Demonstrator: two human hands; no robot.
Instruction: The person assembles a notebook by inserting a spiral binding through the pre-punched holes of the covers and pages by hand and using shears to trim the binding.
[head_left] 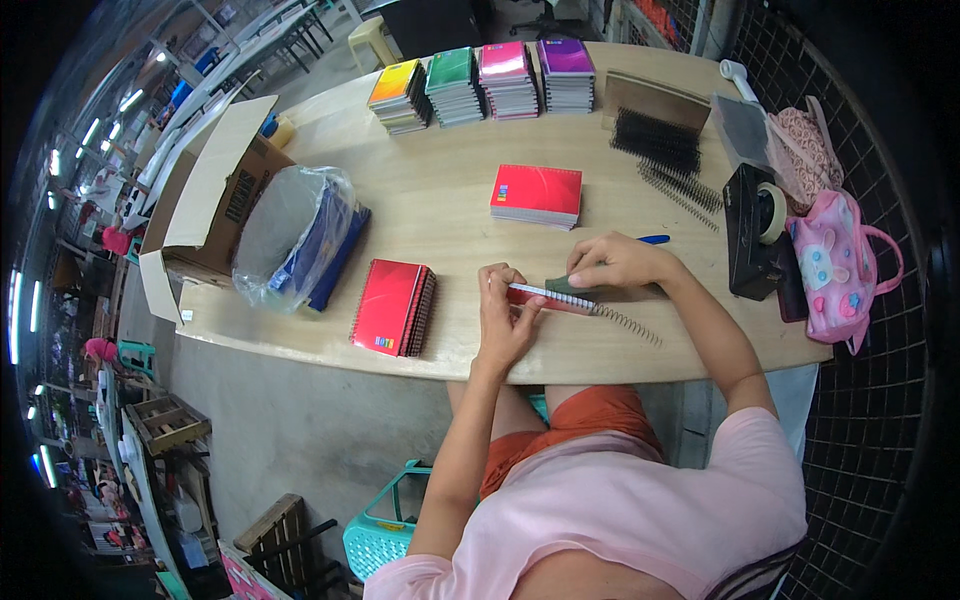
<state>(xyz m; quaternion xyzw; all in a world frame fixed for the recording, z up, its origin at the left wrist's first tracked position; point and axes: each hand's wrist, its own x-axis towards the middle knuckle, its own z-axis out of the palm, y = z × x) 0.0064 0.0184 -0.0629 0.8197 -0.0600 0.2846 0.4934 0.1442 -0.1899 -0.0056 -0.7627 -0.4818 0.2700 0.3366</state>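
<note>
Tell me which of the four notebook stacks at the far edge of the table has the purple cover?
The purple stack is the rightmost of the row, next to the pink stack. The green stack and orange-yellow stack lie further left.

A small notebook (548, 297) with a red cover lies near the front edge of the wooden tabletop (450, 210), held on edge and tilted so that its white block of pages shows as a thin pale strip running from upper left down to the right. A dark wire spiral (628, 324) is partly threaded into its spine, and the free coil trails off the notebook's right end, lying slantwise on the tabletop toward the lower right. The left hand (505, 318) grips the notebook's left end with fingers curled over the top edge, while the right hand (620, 264) presses down on its upper right part.
</note>
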